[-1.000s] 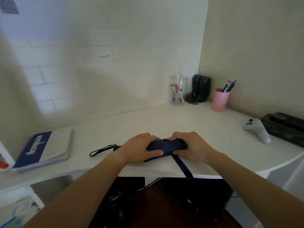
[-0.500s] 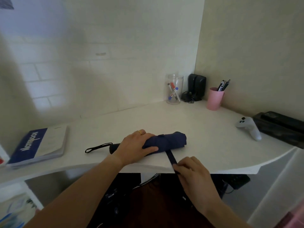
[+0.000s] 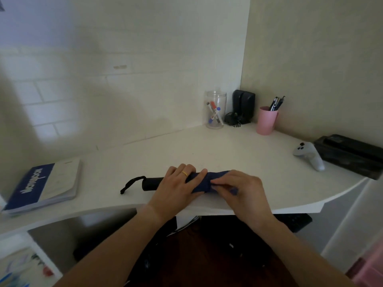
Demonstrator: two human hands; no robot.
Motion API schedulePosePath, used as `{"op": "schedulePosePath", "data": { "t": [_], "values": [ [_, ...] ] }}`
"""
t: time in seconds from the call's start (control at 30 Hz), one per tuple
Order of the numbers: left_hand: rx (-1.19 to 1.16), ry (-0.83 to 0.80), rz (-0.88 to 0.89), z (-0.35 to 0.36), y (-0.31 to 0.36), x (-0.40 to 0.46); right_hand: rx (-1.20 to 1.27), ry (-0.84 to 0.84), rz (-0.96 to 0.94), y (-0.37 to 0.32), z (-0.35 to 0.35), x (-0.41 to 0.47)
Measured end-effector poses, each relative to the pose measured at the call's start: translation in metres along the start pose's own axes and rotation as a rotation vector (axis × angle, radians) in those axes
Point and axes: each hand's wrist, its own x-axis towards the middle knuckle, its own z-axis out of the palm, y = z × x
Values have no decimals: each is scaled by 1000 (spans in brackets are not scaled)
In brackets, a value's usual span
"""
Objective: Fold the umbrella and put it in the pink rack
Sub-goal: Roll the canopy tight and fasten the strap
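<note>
A folded navy umbrella (image 3: 204, 181) lies across the front of the white desk (image 3: 228, 154), its black handle (image 3: 152, 183) and wrist loop (image 3: 130, 184) pointing left. My left hand (image 3: 178, 186) grips the umbrella's middle, fingers curled over the fabric. My right hand (image 3: 238, 190) is on its right end and presses the closing strap against the rolled canopy with thumb and fingers. The umbrella's tip is hidden under my right hand. A bit of pink (image 3: 373, 266) shows at the bottom right corner, too blurred to identify.
A blue notebook (image 3: 44, 186) lies at the left. At the back corner stand a clear jar of markers (image 3: 215, 109), a black speaker (image 3: 242, 106) and a pink pen cup (image 3: 267, 120). A white controller (image 3: 308, 155) and a black box (image 3: 350, 155) sit at the right.
My right hand has come up from below the desk edge, bringing the hanging strap up and over the rolled umbrella. My left hand has kept its hold.
</note>
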Motion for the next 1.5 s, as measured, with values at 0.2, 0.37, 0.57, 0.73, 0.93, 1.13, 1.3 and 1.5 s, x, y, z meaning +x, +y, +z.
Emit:
{"op": "schedulePosePath", "data": {
  "t": [0.2, 0.37, 0.57, 0.73, 0.93, 1.13, 1.3, 1.5],
  "values": [
    [-88, -81, -15, -5, 0, -5, 50, -186, 245, 13, -4, 38],
    [-119, -81, -70, -13, 8, -9, 94, -389, 329, 20, -6, 55],
    [-242, -168, -146, -20, -2, 0, 40, -478, 367, 17, -11, 69],
    [-438, -338, -251, -29, -14, 16, -96, -534, 257, 16, -13, 82],
    [-574, -427, -240, -21, -25, 17, -70, -674, 248, 30, -11, 93],
    [-718, -385, -216, -20, -22, 16, 105, -775, 221, 46, -9, 86],
    [-754, -437, -286, -20, -15, 12, 146, -717, 227, 53, -2, 72],
    [-593, -591, -426, -31, -14, 35, -196, -496, 159, 35, -3, 68]
  ]
}}
